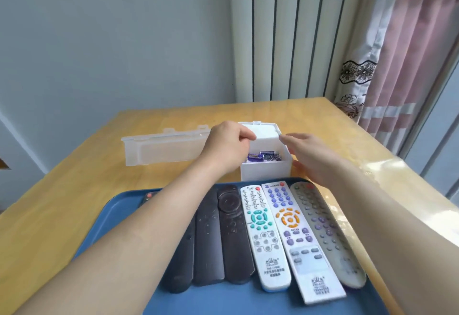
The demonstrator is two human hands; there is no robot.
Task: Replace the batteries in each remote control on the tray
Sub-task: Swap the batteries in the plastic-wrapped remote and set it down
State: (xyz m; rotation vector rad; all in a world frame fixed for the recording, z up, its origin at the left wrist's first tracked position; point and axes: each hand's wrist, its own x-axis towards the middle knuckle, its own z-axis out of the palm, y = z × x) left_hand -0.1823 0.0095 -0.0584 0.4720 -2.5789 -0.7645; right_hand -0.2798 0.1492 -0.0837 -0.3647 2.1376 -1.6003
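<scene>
Both grips are at the small white plastic box (265, 170) just beyond the tray. My left grip (228, 144) has its fingers curled round the left edge of the box's raised white lid (264, 132), clamped on it. My right grip (310, 158) is apart, fingers straight and loose beside the box's right wall. Its fingertips are close to the lid's right corner, and I cannot tell whether they touch.

Inside the box lie purple and silver batteries (263, 157). Left of it, partly behind my left wrist, stands a clear rectangular plastic box (159, 150) with its own lid up. Both boxes sit on the yellow wooden table (74, 190).

Nearer me, under my forearms, the blue plastic tray (223, 299) carries the remote controls side by side: three long black remotes (233, 240), a white remote with teal buttons (265, 235), a white remote with orange and purple buttons (298, 235), and a grey remote with purple buttons (327, 235) at the right. One more dark remote with a red button (149, 195) peeks out at the far left, mostly hidden by my forearm.
</scene>
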